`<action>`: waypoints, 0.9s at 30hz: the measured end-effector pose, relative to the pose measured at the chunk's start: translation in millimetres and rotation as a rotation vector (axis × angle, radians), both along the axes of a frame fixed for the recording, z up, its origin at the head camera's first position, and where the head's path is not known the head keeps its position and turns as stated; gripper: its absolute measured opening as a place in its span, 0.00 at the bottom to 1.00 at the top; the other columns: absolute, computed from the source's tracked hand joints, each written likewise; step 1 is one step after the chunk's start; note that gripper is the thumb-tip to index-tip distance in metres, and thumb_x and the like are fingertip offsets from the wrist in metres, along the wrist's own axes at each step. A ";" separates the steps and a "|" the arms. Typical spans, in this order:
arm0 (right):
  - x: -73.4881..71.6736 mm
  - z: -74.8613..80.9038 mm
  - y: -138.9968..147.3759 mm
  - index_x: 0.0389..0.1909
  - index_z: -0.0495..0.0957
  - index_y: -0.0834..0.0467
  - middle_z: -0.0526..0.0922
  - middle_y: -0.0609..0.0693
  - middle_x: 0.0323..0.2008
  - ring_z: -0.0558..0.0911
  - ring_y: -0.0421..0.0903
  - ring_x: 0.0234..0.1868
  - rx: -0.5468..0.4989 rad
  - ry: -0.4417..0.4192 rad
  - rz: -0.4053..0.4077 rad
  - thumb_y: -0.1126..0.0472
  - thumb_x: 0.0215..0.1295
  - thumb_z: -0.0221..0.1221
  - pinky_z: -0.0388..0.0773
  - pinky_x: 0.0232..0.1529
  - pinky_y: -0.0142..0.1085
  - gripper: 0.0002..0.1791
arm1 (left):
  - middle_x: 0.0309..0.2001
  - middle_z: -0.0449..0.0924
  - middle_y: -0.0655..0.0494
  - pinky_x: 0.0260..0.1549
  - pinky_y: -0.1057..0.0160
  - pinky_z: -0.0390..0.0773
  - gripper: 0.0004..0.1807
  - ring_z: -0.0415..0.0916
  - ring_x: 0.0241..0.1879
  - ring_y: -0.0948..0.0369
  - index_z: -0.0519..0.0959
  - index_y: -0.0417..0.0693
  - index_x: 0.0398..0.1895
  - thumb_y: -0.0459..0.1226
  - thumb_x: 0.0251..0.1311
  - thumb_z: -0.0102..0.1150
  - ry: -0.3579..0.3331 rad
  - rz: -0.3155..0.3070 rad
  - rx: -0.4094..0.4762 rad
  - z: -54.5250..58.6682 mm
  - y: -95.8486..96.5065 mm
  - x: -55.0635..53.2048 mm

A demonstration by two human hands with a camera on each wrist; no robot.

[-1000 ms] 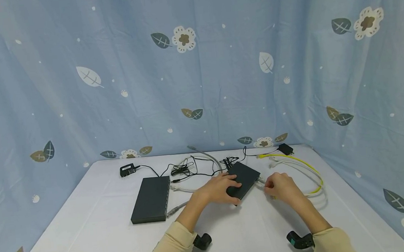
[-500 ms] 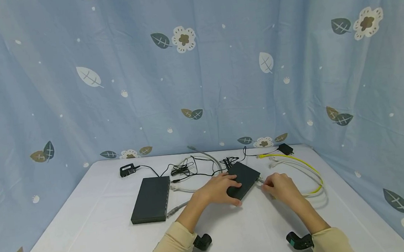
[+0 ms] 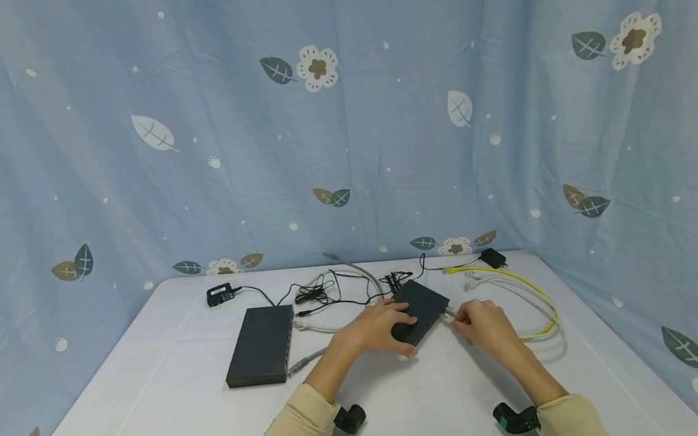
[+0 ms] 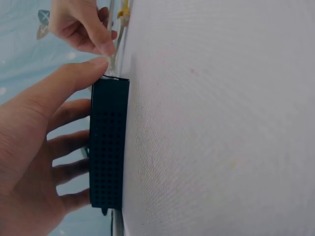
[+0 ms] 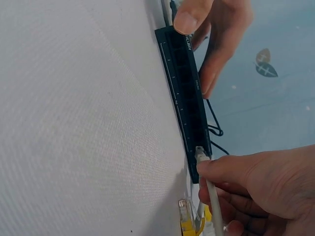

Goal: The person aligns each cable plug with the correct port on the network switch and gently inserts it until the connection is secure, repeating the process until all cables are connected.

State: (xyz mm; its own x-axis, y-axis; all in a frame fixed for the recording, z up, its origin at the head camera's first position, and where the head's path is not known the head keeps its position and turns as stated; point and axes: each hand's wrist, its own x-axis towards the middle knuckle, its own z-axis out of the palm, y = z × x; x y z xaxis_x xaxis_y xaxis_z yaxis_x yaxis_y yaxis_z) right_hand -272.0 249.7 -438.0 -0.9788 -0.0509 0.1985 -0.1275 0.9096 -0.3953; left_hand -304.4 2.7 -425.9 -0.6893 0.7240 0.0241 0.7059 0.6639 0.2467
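My left hand (image 3: 380,329) rests on a black network switch (image 3: 423,301), fingers spread over its top. Its thumb (image 5: 186,22) presses against the corner of the port face. The switch stands at a slant, with its row of ports facing my right hand (image 3: 488,327). Thumb and fingers of the right hand pinch the plug end of a white network cable (image 5: 212,201). Its clear plug (image 5: 199,151) is right at a port near the row's lower end in the right wrist view. Below that hand lies a yellow cable's plug (image 5: 186,216).
A larger black box (image 3: 262,343) lies to the left, with a grey cable plug (image 3: 299,365) beside it. Black power leads (image 3: 324,291) tangle behind, between a left adapter (image 3: 221,294) and a right adapter (image 3: 493,258). A yellow cable (image 3: 536,288) curves at the right.
My right hand has shifted slightly left toward the switch with the cable plug between its fingers. My left hand and the switch hold almost the same position.
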 end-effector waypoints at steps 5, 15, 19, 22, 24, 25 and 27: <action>-0.1 -0.1 -1.4 0.23 0.83 0.58 0.79 0.44 0.16 0.73 0.38 0.18 -0.006 0.006 -0.002 0.62 0.57 0.68 0.69 0.21 0.33 0.07 | 0.74 0.62 0.55 0.69 0.43 0.62 0.34 0.56 0.75 0.46 0.76 0.65 0.64 0.61 0.53 0.66 0.002 0.000 -0.004 -0.2 0.4 -0.5; 1.2 -0.9 -1.9 0.21 0.82 0.57 0.78 0.43 0.15 0.72 0.38 0.16 0.008 0.027 0.006 0.61 0.57 0.68 0.67 0.21 0.33 0.08 | 0.74 0.62 0.56 0.69 0.43 0.63 0.35 0.56 0.75 0.47 0.75 0.65 0.65 0.61 0.53 0.66 0.011 0.009 -0.010 -1.7 0.5 -0.5; 1.5 -1.4 -1.6 0.21 0.82 0.57 0.77 0.43 0.15 0.72 0.38 0.16 0.027 0.041 0.015 0.62 0.57 0.68 0.67 0.21 0.33 0.08 | 0.74 0.62 0.55 0.69 0.42 0.63 0.34 0.56 0.75 0.47 0.76 0.65 0.64 0.60 0.53 0.66 0.011 0.008 -0.009 -0.8 0.9 0.4; 0.8 -2.3 -1.2 0.20 0.82 0.56 0.77 0.42 0.14 0.72 0.38 0.16 0.034 0.041 0.018 0.62 0.57 0.68 0.67 0.21 0.33 0.09 | 0.74 0.62 0.55 0.69 0.42 0.62 0.34 0.55 0.75 0.46 0.76 0.63 0.65 0.59 0.54 0.66 0.009 0.008 -0.012 0.7 1.3 1.5; 0.2 -3.2 -0.8 0.19 0.82 0.56 0.77 0.42 0.14 0.72 0.38 0.16 0.038 0.035 0.020 0.61 0.57 0.68 0.67 0.21 0.33 0.09 | 0.74 0.63 0.54 0.69 0.43 0.62 0.34 0.56 0.75 0.45 0.76 0.63 0.64 0.59 0.54 0.66 0.014 0.006 -0.014 1.4 1.6 2.2; -0.1 -3.7 -0.6 0.19 0.82 0.55 0.76 0.42 0.14 0.71 0.38 0.16 0.039 0.031 0.021 0.61 0.57 0.68 0.67 0.21 0.33 0.09 | 0.74 0.63 0.54 0.69 0.43 0.62 0.33 0.56 0.75 0.45 0.76 0.63 0.64 0.59 0.54 0.66 0.015 0.005 -0.014 1.8 1.7 2.6; -0.5 -4.6 -0.2 0.19 0.81 0.55 0.76 0.42 0.14 0.71 0.38 0.16 0.040 0.025 0.022 0.61 0.57 0.68 0.67 0.21 0.33 0.10 | 0.74 0.63 0.54 0.70 0.44 0.62 0.33 0.56 0.75 0.45 0.76 0.62 0.64 0.59 0.55 0.66 0.014 0.005 -0.016 2.5 1.9 3.2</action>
State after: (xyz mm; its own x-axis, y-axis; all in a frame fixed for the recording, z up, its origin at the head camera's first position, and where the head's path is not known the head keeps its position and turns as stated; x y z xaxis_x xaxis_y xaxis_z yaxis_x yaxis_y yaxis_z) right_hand -272.5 249.5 -442.5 -0.9721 -0.0809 0.2201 -0.1570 0.9216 -0.3550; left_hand -301.2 4.6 -423.4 -0.6923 0.7213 0.0227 0.7064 0.6708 0.2260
